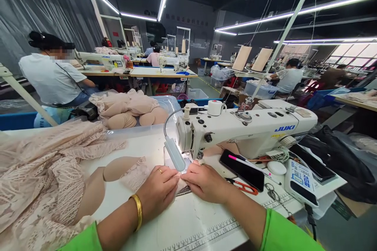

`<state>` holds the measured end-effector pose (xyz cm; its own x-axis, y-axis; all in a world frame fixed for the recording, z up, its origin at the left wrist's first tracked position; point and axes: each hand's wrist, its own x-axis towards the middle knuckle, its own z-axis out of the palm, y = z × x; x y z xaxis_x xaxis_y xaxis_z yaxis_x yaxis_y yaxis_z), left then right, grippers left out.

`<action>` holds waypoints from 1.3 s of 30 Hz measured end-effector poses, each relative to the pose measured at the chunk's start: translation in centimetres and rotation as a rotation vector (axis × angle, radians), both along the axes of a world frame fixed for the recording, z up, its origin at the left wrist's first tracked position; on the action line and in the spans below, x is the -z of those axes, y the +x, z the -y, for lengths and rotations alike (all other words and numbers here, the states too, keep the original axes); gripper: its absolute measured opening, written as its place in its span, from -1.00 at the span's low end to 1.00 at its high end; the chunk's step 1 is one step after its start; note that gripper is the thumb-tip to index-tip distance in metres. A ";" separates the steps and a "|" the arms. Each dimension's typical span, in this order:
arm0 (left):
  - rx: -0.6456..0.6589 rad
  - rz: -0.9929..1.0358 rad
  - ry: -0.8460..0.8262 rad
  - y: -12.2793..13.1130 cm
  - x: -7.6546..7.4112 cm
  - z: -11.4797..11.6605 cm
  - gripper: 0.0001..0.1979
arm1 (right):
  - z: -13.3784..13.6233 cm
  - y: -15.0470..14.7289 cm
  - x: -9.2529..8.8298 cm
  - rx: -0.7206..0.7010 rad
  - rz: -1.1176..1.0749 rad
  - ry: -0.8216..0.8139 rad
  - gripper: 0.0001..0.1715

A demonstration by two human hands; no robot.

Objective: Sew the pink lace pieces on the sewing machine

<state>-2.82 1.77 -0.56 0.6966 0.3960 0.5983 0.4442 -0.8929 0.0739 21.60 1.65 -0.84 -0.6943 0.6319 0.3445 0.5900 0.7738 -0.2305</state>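
My left hand (157,191), with a gold ring and bangle, lies curled on a beige lace piece with a padded cup (118,169), pressing it on the white table (191,223). My right hand (204,182) rests beside it, fingers bent down on the fabric's edge just in front of the needle of a white Juki sewing machine (244,129). The two hands' fingertips nearly touch under the machine's small lamp (175,155). The fabric under the fingers is mostly hidden.
A heap of beige lace (38,176) covers the table's left. Behind it sits a clear bin of cups (129,111). Right of my hand lie a black phone (242,169), a pink pen, red snips (243,186) and a control box (302,182). Other people sew at tables behind.
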 end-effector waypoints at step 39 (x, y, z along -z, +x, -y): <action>-0.217 -0.084 -0.257 -1.3 -1.4 -2.0 -0.67 | 0.7 -0.8 0.8 0.110 -0.288 -0.110 -0.77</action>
